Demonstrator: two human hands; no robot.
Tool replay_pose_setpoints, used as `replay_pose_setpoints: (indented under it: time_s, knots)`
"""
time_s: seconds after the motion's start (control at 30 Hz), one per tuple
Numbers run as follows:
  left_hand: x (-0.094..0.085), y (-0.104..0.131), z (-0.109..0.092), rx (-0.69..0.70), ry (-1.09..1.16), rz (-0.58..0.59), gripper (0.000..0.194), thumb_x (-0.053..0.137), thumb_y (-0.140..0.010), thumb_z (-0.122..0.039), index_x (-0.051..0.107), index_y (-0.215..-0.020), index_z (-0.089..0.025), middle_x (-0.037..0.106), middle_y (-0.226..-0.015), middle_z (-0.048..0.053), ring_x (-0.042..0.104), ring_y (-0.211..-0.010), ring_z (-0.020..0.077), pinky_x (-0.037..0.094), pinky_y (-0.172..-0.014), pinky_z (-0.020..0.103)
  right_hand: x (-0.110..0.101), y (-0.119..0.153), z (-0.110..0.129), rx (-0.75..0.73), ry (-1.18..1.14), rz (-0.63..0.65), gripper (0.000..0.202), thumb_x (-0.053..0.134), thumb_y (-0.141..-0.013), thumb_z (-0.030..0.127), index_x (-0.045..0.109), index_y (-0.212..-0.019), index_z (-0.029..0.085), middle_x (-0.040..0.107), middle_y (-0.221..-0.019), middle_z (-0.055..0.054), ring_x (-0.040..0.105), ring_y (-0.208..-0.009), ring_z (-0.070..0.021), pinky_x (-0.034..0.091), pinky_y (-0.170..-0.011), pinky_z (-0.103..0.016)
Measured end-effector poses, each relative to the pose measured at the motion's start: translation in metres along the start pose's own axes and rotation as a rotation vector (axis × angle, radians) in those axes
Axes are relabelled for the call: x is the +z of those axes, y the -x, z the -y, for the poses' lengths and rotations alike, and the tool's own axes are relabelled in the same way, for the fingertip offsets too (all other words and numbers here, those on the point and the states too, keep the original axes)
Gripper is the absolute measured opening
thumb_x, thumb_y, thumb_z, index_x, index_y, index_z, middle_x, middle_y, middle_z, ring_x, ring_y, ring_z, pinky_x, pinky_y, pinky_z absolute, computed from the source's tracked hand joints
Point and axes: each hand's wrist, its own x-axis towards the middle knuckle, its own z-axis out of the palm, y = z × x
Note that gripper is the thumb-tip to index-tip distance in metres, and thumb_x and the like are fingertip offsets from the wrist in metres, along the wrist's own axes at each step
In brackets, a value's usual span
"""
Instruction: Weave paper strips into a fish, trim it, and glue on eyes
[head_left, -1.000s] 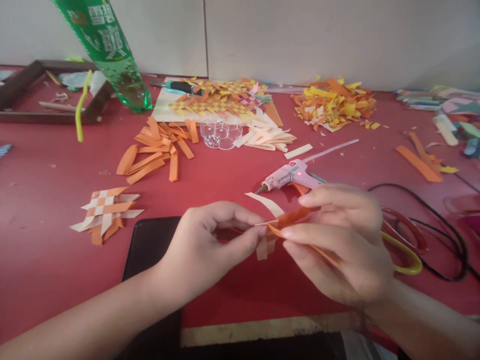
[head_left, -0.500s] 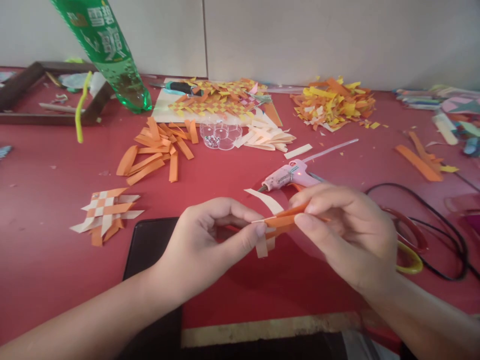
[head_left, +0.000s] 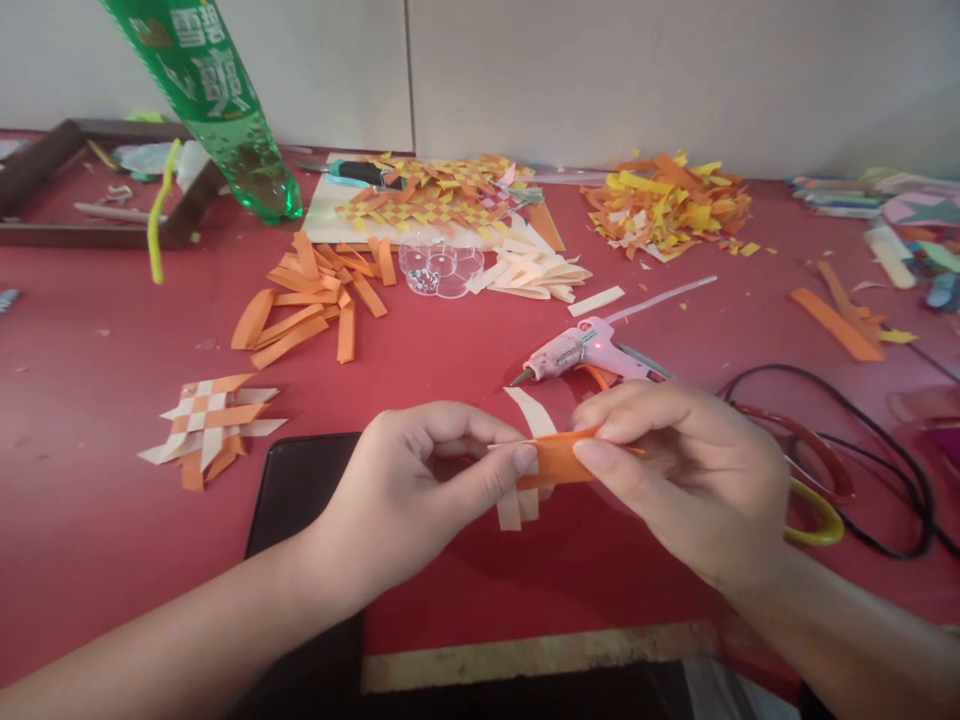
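Between my two hands is a small weave of orange and cream paper strips (head_left: 555,462). My left hand (head_left: 442,480) pinches its left end between thumb and fingers. With thumb and forefinger, my right hand (head_left: 682,470) grips the orange strip at the right end. Cream strip ends hang below the weave, and a cream strip rises behind it. My fingers hide part of the piece. Just beyond my right hand lies a pink glue gun (head_left: 585,352), its nozzle pointing left. Over to the left, a finished-looking checkered orange and cream weave (head_left: 214,420) lies flat on the table.
Orange strips (head_left: 315,300) and cream strips (head_left: 536,268) lie in loose piles ahead. A green bottle (head_left: 240,150) stands at the back left beside a dark frame (head_left: 97,237). A black phone-like slab (head_left: 300,500) is under my left forearm. Scissors (head_left: 817,512) and a black cable (head_left: 919,480) lie right.
My right hand has shifted slightly left and down. The orange strip now turns its broad face toward me, and its two layers look pressed closer together. My left hand keeps its pinch.
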Motion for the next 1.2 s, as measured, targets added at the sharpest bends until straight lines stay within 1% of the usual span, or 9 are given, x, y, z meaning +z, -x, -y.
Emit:
replay_pose_setpoints:
  time_s: [0.17,0.27,0.37,0.5,0.67,0.83,1.03,1.07,1.2]
  knots:
    - [0.0003,-0.0001,-0.0010,-0.003,0.034,0.030,0.019,0.064,-0.089,-0.030,0.068,-0.082,-0.013,0.075,-0.066,0.005,0.073,-0.064,0.0192,0.060,-0.069,0.029,0.0022,0.0027,-0.0018,0.047,-0.038,-0.037,0.023,0.071,-0.077,0.005,0.059,-0.081,0.024,0.069,-0.081,0.004,0.068,-0.072,-0.0081,0.059,-0.064,-0.016]
    - [0.0000,-0.0018,0.0005,-0.028,0.037,0.053,0.020,0.065,-0.089,-0.033,0.070,-0.086,-0.014,0.076,-0.072,0.006,0.073,-0.066,0.0192,0.059,-0.070,0.030,0.0034,0.0036,-0.0028,0.081,-0.081,-0.054,0.026,0.072,-0.076,0.005,0.059,-0.085,0.025,0.070,-0.081,0.004,0.069,-0.071,-0.0083,0.059,-0.063,-0.015]
    - [-0.0007,-0.0021,0.0018,-0.046,-0.007,0.069,0.022,0.066,-0.088,-0.036,0.071,-0.088,-0.014,0.077,-0.078,0.007,0.073,-0.069,0.0191,0.058,-0.069,0.028,0.0044,0.0038,-0.0024,0.111,-0.126,-0.029,0.028,0.072,-0.076,0.006,0.059,-0.090,0.027,0.069,-0.079,0.005,0.068,-0.068,-0.0088,0.059,-0.059,-0.016]
    - [-0.0017,-0.0017,0.0025,-0.056,-0.063,0.059,0.027,0.064,-0.088,-0.037,0.070,-0.080,-0.013,0.076,-0.073,0.008,0.072,-0.066,0.0193,0.058,-0.066,0.028,0.0051,0.0050,-0.0008,0.141,-0.157,0.020,0.027,0.070,-0.079,0.007,0.059,-0.093,0.027,0.069,-0.080,0.004,0.068,-0.070,-0.0098,0.059,-0.059,-0.018]
    - [-0.0023,-0.0009,0.0017,-0.058,-0.069,0.019,0.027,0.067,-0.086,-0.036,0.070,-0.077,-0.012,0.075,-0.073,0.009,0.071,-0.062,0.0197,0.057,-0.060,0.028,0.0051,0.0043,0.0001,0.153,-0.091,0.004,0.022,0.065,-0.084,0.009,0.058,-0.095,0.027,0.070,-0.081,0.003,0.068,-0.069,-0.0099,0.058,-0.058,-0.017]
    - [-0.0028,-0.0002,0.0002,-0.056,-0.050,0.047,0.030,0.063,-0.089,-0.038,0.069,-0.076,-0.011,0.075,-0.072,0.011,0.072,-0.064,0.0216,0.058,-0.062,0.030,0.0034,0.0005,0.0013,0.090,-0.017,-0.014,0.022,0.067,-0.082,0.008,0.059,-0.091,0.027,0.071,-0.077,0.003,0.069,-0.065,-0.0116,0.058,-0.054,-0.019]
    - [-0.0026,0.0019,-0.0006,-0.046,-0.083,0.058,0.029,0.063,-0.089,-0.038,0.069,-0.076,-0.013,0.076,-0.072,0.008,0.073,-0.065,0.0213,0.057,-0.062,0.029,0.0028,0.0010,0.0011,0.095,0.022,-0.031,0.020,0.069,-0.081,0.011,0.059,-0.088,0.027,0.070,-0.074,0.002,0.069,-0.063,-0.0126,0.058,-0.052,-0.020]
    - [-0.0024,0.0023,-0.0010,-0.048,-0.061,0.057,0.027,0.063,-0.089,-0.037,0.069,-0.076,-0.013,0.077,-0.074,0.008,0.073,-0.066,0.0214,0.058,-0.063,0.029,0.0029,0.0014,0.0006,0.095,0.023,-0.033,0.019,0.069,-0.081,0.012,0.060,-0.088,0.027,0.070,-0.074,0.002,0.069,-0.063,-0.0126,0.058,-0.052,-0.020]
    - [-0.0027,0.0009,-0.0023,-0.039,0.048,0.120,0.022,0.064,-0.089,-0.032,0.067,-0.077,-0.014,0.077,-0.072,0.006,0.073,-0.065,0.0207,0.059,-0.067,0.031,0.0017,0.0008,-0.0018,0.123,0.025,-0.038,0.018,0.070,-0.081,0.014,0.060,-0.089,0.026,0.070,-0.077,0.002,0.069,-0.064,-0.0122,0.057,-0.051,-0.019]
